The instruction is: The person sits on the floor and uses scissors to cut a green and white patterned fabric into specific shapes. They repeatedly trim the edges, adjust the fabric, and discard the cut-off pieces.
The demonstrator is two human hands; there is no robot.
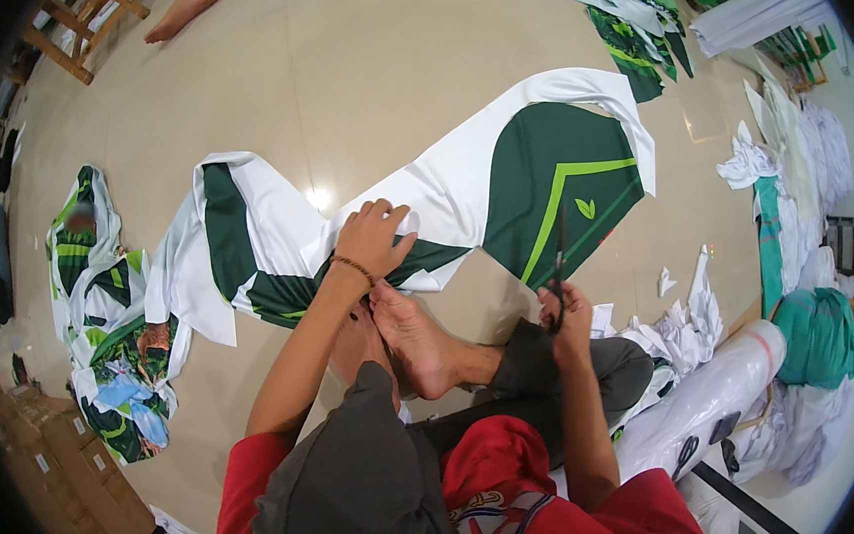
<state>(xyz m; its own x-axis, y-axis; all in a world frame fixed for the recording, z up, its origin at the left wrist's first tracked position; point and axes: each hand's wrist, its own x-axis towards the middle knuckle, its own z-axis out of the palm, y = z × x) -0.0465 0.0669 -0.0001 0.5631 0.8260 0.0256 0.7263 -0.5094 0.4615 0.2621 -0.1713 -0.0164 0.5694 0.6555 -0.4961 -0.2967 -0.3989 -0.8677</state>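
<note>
My right hand (569,318) is closed round the handles of a pair of dark scissors (558,275). The blades point away from me, over the lower right edge of a dark green printed fabric panel (525,179) with a lime stripe and a small leaf mark. White fabric (430,181) borders this panel and stretches left across the floor. On that white cloth rests my left hand (373,239), fingers apart and slightly bent, a beaded bracelet at its wrist. Just below it, my bare feet (412,333) are beside the cloth's near edge. Whether the blades touch fabric, I cannot tell.
A heap of green and white printed cloth (115,322) lies at the left, another (628,20) at the far right. Cardboard boxes (57,467) stand at lower left. A plastic-wrapped roll (703,401) and a green bundle (816,337) are at right. Someone's bare foot (184,10) shows far off.
</note>
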